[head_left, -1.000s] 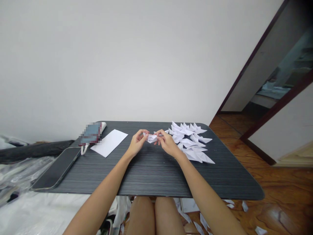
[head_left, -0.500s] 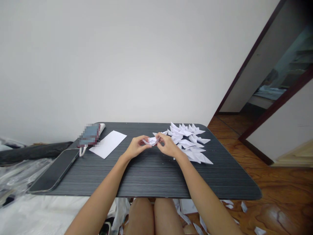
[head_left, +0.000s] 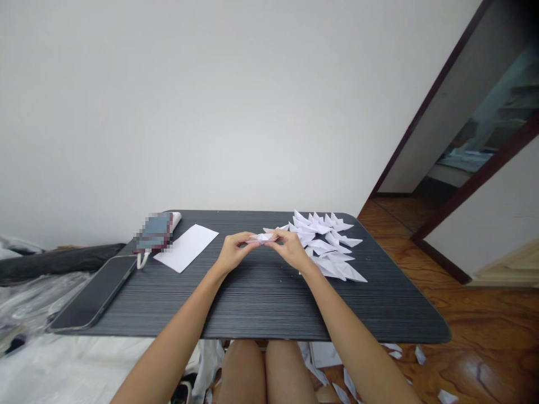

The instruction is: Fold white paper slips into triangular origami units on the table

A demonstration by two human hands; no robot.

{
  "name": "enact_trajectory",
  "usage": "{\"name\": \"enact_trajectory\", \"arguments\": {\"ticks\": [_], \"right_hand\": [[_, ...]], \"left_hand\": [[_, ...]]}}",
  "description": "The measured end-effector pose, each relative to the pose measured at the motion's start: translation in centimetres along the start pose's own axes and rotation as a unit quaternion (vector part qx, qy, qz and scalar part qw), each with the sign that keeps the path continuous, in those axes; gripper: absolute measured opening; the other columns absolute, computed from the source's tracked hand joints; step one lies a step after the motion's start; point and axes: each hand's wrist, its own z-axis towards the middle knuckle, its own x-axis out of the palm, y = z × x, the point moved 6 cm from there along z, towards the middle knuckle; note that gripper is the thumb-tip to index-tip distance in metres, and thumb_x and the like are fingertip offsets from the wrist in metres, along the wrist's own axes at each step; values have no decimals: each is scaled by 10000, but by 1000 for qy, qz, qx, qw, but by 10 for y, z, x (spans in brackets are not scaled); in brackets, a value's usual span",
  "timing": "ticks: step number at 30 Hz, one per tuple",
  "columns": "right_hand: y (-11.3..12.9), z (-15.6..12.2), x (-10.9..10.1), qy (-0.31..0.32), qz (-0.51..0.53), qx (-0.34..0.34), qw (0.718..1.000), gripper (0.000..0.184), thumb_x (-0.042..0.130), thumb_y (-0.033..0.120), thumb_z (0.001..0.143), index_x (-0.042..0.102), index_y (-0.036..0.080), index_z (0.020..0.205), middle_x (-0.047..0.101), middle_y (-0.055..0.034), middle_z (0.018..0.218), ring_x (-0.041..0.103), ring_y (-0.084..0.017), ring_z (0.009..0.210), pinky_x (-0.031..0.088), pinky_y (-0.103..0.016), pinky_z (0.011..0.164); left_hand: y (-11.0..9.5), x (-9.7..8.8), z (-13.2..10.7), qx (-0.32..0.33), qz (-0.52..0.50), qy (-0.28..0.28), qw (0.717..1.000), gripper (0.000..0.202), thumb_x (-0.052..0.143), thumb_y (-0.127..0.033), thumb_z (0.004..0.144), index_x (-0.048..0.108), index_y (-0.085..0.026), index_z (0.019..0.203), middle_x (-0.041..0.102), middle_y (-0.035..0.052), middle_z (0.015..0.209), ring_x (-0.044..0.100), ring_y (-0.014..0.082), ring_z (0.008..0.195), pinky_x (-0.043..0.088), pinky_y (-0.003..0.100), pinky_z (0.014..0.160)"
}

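Between my two hands is a small folded white paper boat (head_left: 263, 238), held above the middle of the dark table. My left hand (head_left: 234, 251) pinches its left end between thumb and fingers. The right end is pinched the same way by my right hand (head_left: 290, 247). Both ends of the boat are partly covered by fingertips. Just right of my right hand lies a cluster of several white paper boats (head_left: 324, 247), some overlapping. A flat sheet of white paper (head_left: 187, 248) rests to the left of my left hand.
On the dark table (head_left: 261, 303), a phone (head_left: 95, 293) lies at the left edge, with a blurred-out object (head_left: 154, 233) and a white cable (head_left: 142, 260) behind it. A white wall (head_left: 261, 112) stands behind. Folded paper pieces (head_left: 420, 354) are scattered on the wooden floor at right.
My hands have drawn the boat's ends flatter and more level; it looked more curved and open before. My right fingers have shifted slightly. The other things have stayed put.
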Motion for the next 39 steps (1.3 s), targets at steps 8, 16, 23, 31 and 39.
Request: {"name": "enact_trajectory", "arguments": {"ticks": [8, 16, 23, 31, 39], "right_hand": [[-18, 1, 15, 15, 178, 109, 978, 311, 609, 324, 631, 325, 199, 633, 572, 21, 523, 554, -127, 481, 390, -226, 448], [-19, 0, 14, 1, 98, 82, 992, 290, 600, 296, 619, 336, 194, 552, 560, 21, 569, 554, -135, 584, 419, -258, 545], [-18, 1, 15, 22, 95, 82, 992, 258, 613, 283, 611, 389, 183, 531, 558, 17, 564, 546, -133, 576, 424, -261, 552], [-18, 3, 15, -1, 160, 101, 982, 301, 591, 366, 641, 348, 200, 575, 558, 22, 560, 545, -131, 540, 438, -273, 529], [-22, 4, 14, -25, 202, 106, 973, 251, 606, 297, 629, 377, 194, 638, 553, 43, 505, 552, -114, 474, 402, -227, 467]], "left_hand": [[16, 4, -1, -87, -126, -32, 988, 408, 638, -272, 631, 494, -149, 993, 614, 17, 686, 594, 139, 619, 462, 268, 638], [19, 13, 0, -129, -159, 38, 978, 266, 608, -316, 660, 597, -79, 780, 625, 59, 624, 567, 134, 541, 444, 252, 534], [19, 13, 0, -124, -145, 30, 981, 253, 571, -332, 697, 622, -84, 702, 626, 60, 574, 565, 139, 505, 458, 257, 512], [13, 12, 1, -110, -141, 1, 984, 262, 579, -341, 687, 640, -88, 710, 651, 73, 636, 596, 166, 565, 471, 269, 534], [22, 15, -1, -143, -211, -1, 967, 386, 483, -403, 750, 619, -58, 641, 632, 106, 591, 571, 151, 473, 428, 258, 459]]}}
